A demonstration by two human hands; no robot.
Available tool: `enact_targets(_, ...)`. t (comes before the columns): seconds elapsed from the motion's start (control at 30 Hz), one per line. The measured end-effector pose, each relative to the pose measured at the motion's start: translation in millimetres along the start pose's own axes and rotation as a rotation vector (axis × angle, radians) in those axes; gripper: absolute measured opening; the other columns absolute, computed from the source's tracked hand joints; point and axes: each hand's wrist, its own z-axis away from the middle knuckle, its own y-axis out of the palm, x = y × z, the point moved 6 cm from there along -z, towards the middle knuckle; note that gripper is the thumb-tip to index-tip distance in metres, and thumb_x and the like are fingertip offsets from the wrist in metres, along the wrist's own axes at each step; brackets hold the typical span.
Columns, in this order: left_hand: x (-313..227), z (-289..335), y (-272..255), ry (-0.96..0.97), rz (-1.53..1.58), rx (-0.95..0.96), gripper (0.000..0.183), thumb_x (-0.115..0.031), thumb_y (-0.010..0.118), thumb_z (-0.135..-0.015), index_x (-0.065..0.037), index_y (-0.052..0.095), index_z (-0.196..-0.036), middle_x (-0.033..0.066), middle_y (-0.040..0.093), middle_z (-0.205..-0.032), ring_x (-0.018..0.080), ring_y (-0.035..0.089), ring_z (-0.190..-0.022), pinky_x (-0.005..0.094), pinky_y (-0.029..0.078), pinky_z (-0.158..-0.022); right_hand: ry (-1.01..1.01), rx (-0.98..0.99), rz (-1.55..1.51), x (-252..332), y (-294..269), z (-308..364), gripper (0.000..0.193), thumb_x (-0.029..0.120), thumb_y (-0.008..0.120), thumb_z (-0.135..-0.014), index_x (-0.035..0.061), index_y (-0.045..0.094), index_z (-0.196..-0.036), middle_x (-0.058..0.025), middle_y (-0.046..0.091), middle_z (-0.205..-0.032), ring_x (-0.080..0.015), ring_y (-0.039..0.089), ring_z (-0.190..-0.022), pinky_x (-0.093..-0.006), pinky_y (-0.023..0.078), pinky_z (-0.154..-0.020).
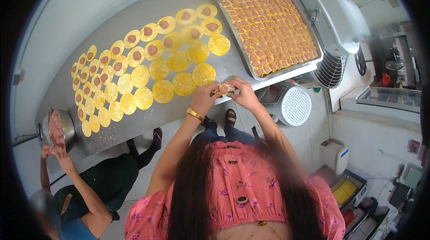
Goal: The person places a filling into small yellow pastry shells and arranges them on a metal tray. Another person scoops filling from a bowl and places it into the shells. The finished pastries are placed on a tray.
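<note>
At the front edge of the metal table, my left hand (206, 98) and my right hand (243, 93) pinch one small filled dumpling (223, 88) between them, its yellow wrapper gathered around pink meat. Left of my hands, round yellow wrappers (183, 84) lie in rows on the table. Those in the far rows and at the left carry a dab of pink meat filling (152, 49); the nearer ones are bare. To the right, a large metal tray (247, 63) holds many finished dumplings (268, 29) in tight rows.
At the table's left end a co-worker's hands (64, 161) are at a metal bowl (67, 128) of pink meat. A white mixer (331, 16) with a wire guard stands beyond the tray. Below the tray is a white perforated stool (295, 107). A bin (333, 157) stands at the right.
</note>
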Motion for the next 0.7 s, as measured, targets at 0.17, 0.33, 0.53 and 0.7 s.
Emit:
enact_targets(0.17,1.7,0.1,0.6,0.039,-0.065,0.007,0.03,-0.016,0.077,-0.068,-0.008,0.065,-0.094,0.0078,0.066,-0.077,0.0192,0.065,-0.068,0.0289,0.05,-0.061,-0.179,0.004,0.082,16.1,1.3,-2.7,0.034,-0.008,0.066,-0.064,0.0018,0.063,-0.097,-0.0111,0.062,-0.093,-0.0259,0.061,-0.082,-0.0315,0.05,-0.073)
enact_targets(0.33,-2.9,-1.5,-4.1,0.139,-0.029,-0.053,0.027,-0.017,0.076,-0.069,-0.006,0.062,-0.089,0.0079,0.065,-0.075,0.0196,0.065,-0.067,0.0291,0.051,-0.06,-0.044,0.023,0.048,9.7,1.4,-5.0,0.033,-0.01,0.065,-0.064,0.0012,0.063,-0.095,-0.0097,0.063,-0.093,-0.0279,0.061,-0.082,-0.0324,0.05,-0.074)
enact_targets(0.53,0.6,-4.1,1.0,0.074,-0.084,0.047,0.027,-0.014,0.077,-0.068,-0.005,0.062,-0.089,0.0086,0.066,-0.074,0.0193,0.066,-0.066,0.0289,0.051,-0.06,-0.113,-0.03,0.102,13.1,3.1,-1.0,0.035,-0.009,0.066,-0.063,0.0011,0.063,-0.096,-0.0106,0.062,-0.093,-0.0279,0.061,-0.08,-0.0328,0.05,-0.073)
enact_targets(0.7,-1.9,-4.2,4.4,0.055,0.064,0.057,0.027,-0.02,0.075,-0.07,-0.006,0.059,-0.086,0.0092,0.066,-0.074,0.0246,0.065,-0.067,0.0341,0.048,-0.058,-0.08,-0.042,0.079,10.8,1.8,0.9,0.036,-0.008,0.067,-0.063,0.0017,0.063,-0.097,-0.0111,0.06,-0.09,-0.0268,0.061,-0.079,-0.0325,0.05,-0.07)
